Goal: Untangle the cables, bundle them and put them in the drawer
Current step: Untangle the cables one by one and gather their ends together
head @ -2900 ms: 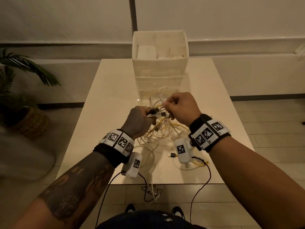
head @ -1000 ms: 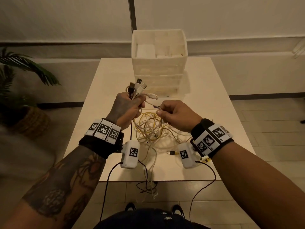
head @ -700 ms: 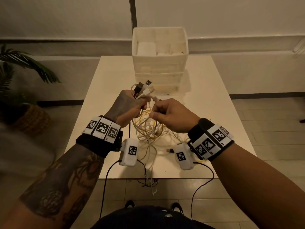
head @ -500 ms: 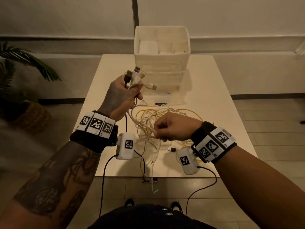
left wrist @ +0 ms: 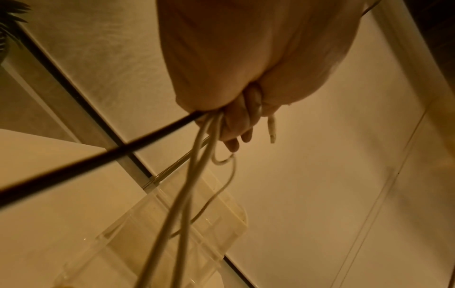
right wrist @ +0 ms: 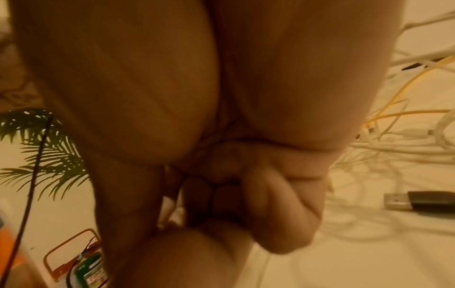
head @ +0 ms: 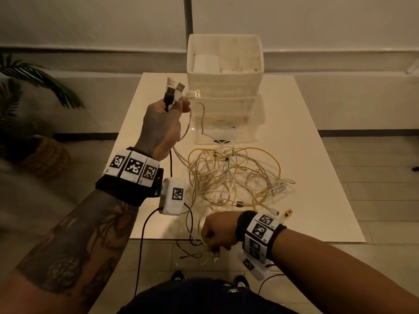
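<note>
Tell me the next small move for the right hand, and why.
Probably keep drawing the right hand toward the body, sliding along the white cables it grips. The left hand holds the plugs raised, yet most cable lies looped in the tangle on the table, so the strands are not free to bundle.

Drawer unit (head: 224, 87) stands on the worktop (head: 306, 155), beyond both hands. Tangled cables (head: 238, 177) lie on the worktop between left hand (head: 162, 128) and right hand (head: 218, 230), before the drawer unit. USB plugs (head: 175, 91) stick up from the left hand. Potted plant (head: 34, 132) sits left of the left hand, on the floor.
</note>
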The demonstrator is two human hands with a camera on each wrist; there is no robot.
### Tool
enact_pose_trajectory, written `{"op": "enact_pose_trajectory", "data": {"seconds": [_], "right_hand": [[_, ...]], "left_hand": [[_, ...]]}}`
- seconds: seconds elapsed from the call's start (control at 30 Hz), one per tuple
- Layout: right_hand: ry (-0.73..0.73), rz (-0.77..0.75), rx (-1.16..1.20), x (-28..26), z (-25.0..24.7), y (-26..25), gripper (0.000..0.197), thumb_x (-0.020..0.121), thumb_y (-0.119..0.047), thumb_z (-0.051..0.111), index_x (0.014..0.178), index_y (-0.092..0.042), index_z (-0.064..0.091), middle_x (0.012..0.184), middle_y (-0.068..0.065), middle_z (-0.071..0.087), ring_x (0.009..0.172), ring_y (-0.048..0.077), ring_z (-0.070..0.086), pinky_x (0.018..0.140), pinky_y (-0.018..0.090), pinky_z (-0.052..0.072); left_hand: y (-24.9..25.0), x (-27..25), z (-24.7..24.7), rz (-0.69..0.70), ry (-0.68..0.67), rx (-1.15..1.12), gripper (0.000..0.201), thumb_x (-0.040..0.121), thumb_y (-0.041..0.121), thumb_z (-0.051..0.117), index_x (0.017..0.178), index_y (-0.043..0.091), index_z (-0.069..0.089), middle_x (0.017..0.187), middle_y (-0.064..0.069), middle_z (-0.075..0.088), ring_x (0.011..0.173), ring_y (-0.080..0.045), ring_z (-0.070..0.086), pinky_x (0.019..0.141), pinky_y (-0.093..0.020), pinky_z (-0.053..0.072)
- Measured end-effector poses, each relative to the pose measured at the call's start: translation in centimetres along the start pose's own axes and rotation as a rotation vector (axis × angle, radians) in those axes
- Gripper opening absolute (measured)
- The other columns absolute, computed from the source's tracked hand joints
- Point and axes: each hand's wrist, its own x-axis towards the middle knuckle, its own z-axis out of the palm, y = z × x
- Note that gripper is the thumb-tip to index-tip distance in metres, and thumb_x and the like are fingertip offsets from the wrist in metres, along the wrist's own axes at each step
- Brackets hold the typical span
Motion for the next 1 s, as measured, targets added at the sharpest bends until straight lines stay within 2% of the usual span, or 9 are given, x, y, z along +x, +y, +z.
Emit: {"op": "enact_pose_trajectory", "data": {"seconds": [0.13,0.23,0.47,0.57,0.67,0.77,0.87,0.93,1.0], "right_hand": [[0.186,-0.034,0.04,0.2,0.0,0.3,0.019,0.09,-0.019,0.055,0.077,-0.014,0.068,0.079,0.0,0.073,0.068,0.02,0.066,0.073,0.039,0.059],[0.3,-0.09,0.074,-0.6,-1.4,0.0,0.016,0.088,-0.019,0.059,0.081,-0.013,0.072,0.077,-0.004,0.072,0.064,0.011,0.064,0.072,0.034,0.057],[-0.148,0.065,-0.12,-0.1,0.7,-1.2,0.023,0.098,-0.02,0.052,0.111,-0.008,0.067,0.097,0.005,0.074,0.062,0.016,0.065,0.073,0.035,0.057],[-0.164,0.169,-0.357,-0.8,0.2,-1.9,0.027,0.098,-0.019,0.054,0.112,0.0,0.067,0.094,0.009,0.069,0.077,0.022,0.063,0.056,0.026,0.046],[-0.151,0.127,-0.221,-3.1,-1.9,-1.9,0.025,0.098,-0.024,0.053,0.106,-0.008,0.071,0.093,0.002,0.074,0.073,0.012,0.066,0.063,0.024,0.049],[0.031,0.044,0.131,-6.2,-4.9,-1.1,0.02,0.096,-0.028,0.056,0.091,-0.017,0.071,0.075,-0.007,0.073,0.06,0.003,0.064,0.064,0.021,0.048],[0.517,0.059,0.229,-7.1,-7.3,1.4,0.019,0.095,-0.025,0.058,0.081,-0.016,0.068,0.066,-0.006,0.067,0.052,0.001,0.056,0.058,0.022,0.046],[0.767,0.155,0.147,-6.5,-7.9,3.6,0.017,0.093,-0.022,0.06,0.079,-0.015,0.066,0.072,-0.004,0.065,0.064,0.008,0.058,0.064,0.025,0.043],[0.785,0.214,0.091,-5.8,-7.6,5.0,0.011,0.091,-0.02,0.062,0.081,-0.018,0.066,0.084,-0.002,0.064,0.079,0.015,0.057,0.071,0.025,0.04]], "left_hand": [[0.1,0.0,0.0,-0.027,0.006,-0.119,0.034,0.105,0.028,0.04,0.084,0.012,0.061,0.082,-0.007,0.066,0.04,-0.009,0.036,0.04,-0.023,0.031],[0.3,-0.3,0.0,-0.064,-0.001,-0.237,0.038,0.105,0.03,0.039,0.074,0.013,0.052,0.059,0.002,0.047,0.042,-0.009,0.033,0.04,-0.023,0.029],[0.7,-0.9,0.2,-0.087,0.02,-0.294,0.044,0.104,0.034,0.039,0.063,0.018,0.04,0.048,0.008,0.039,0.044,-0.011,0.031,0.046,-0.029,0.024],[0.5,-0.9,-0.1,-0.108,0.029,-0.315,0.042,0.104,0.034,0.04,0.065,0.018,0.039,0.047,0.007,0.038,0.043,-0.01,0.029,0.045,-0.027,0.023],[0.5,-0.9,-0.3,-0.123,0.028,-0.329,0.041,0.104,0.034,0.041,0.066,0.019,0.036,0.044,0.009,0.036,0.04,-0.009,0.028,0.044,-0.025,0.024],[0.6,-0.8,-0.7,-0.144,-0.003,-0.306,0.04,0.103,0.035,0.041,0.067,0.02,0.035,0.043,0.009,0.034,0.04,-0.009,0.027,0.043,-0.024,0.025],[0.7,-0.9,-1.1,-0.186,-0.122,-0.258,0.04,0.102,0.036,0.042,0.065,0.021,0.036,0.047,0.007,0.033,0.042,-0.01,0.024,0.043,-0.025,0.02],[0.6,-0.9,-1.2,-0.205,-0.194,-0.207,0.042,0.102,0.033,0.044,0.062,0.022,0.036,0.048,0.005,0.032,0.043,-0.011,0.023,0.045,-0.026,0.018],[0.3,-0.9,-1.1,-0.206,-0.236,-0.151,0.043,0.101,0.028,0.044,0.059,0.021,0.036,0.049,0.003,0.032,0.042,-0.012,0.026,0.045,-0.026,0.019]]}}
